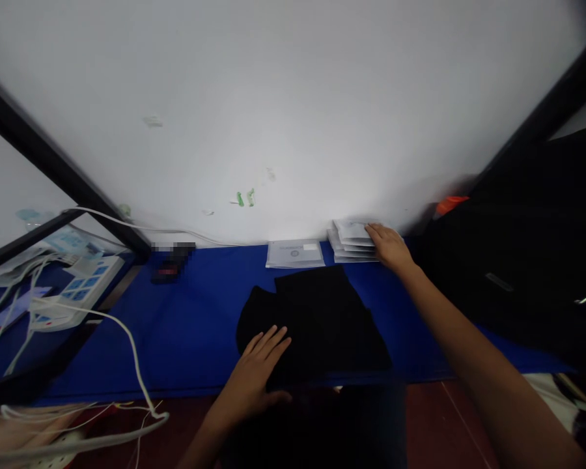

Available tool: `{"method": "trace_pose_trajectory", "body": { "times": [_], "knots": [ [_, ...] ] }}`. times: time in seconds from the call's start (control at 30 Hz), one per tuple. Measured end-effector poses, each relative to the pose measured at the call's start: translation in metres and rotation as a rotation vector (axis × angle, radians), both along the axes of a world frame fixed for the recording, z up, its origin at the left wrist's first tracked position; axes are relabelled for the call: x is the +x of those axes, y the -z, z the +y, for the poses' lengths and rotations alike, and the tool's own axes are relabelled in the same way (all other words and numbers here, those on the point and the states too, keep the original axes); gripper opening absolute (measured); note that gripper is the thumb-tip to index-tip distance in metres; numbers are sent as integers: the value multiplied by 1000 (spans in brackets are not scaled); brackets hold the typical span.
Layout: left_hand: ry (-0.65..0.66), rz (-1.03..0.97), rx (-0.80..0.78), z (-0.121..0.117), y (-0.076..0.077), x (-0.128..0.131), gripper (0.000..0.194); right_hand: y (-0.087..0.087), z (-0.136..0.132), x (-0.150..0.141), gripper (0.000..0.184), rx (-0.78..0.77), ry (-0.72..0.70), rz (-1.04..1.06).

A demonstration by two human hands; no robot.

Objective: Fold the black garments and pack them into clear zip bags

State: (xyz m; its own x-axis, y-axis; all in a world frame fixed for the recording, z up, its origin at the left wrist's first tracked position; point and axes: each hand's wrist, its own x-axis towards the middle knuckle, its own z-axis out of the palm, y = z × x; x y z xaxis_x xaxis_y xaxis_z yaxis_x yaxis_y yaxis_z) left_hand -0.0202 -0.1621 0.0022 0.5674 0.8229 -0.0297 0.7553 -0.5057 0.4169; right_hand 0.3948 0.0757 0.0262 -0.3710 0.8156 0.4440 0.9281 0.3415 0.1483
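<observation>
A folded black cloth, seemingly a garment (322, 319), lies on the blue table in front of me. My left hand (258, 368) rests on its lower left part, fingers stretched out and thumb apart. Farther back, against the wall, sits a stack of flat whitish plastic packets (351, 244). My right hand (388, 246) reaches over to the right end of that stack, its fingers lying extended on the top packet; the thumb is hidden. A single flat packet (294, 254) with a printed round mark lies left of the stack, behind the cloth.
Black fabric or bags (532, 247) pile up on the right, beside an orange item (452, 204). At left are a white power strip (81, 293), a phone-like slab (17, 312) and loose white cables (131, 339). A dark object (173, 264) lies by the white wall (293, 117).
</observation>
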Motion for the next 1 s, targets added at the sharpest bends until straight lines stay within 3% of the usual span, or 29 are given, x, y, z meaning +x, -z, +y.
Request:
{"method": "trace_pose_trajectory", "body": {
  "times": [0.27,0.4,0.47,0.57,0.67,0.77,0.87,1.0],
  "knots": [
    [21,-40,9,1,-2,-7,93,5,8,-10,59,24,49,-11],
    [15,-40,30,-1,-3,-11,86,-6,-5,-16,68,2,30,9],
    [14,-55,56,-3,-2,-12,86,-14,-29,-28,72,14,8,78],
    [-23,-108,111,-7,4,-15,74,-16,-89,-54,69,-47,-118,248],
    [-33,-149,138,-12,11,-22,42,-5,-159,-74,59,-301,-335,359],
    [17,-159,142,-17,12,-32,19,13,-218,-80,76,-582,-407,352],
    [51,-201,159,-22,6,-40,12,24,-254,-78,79,-620,-363,357],
    [-30,-284,165,-21,-5,-42,13,17,-267,-76,45,-600,-357,481]
  ]
}}
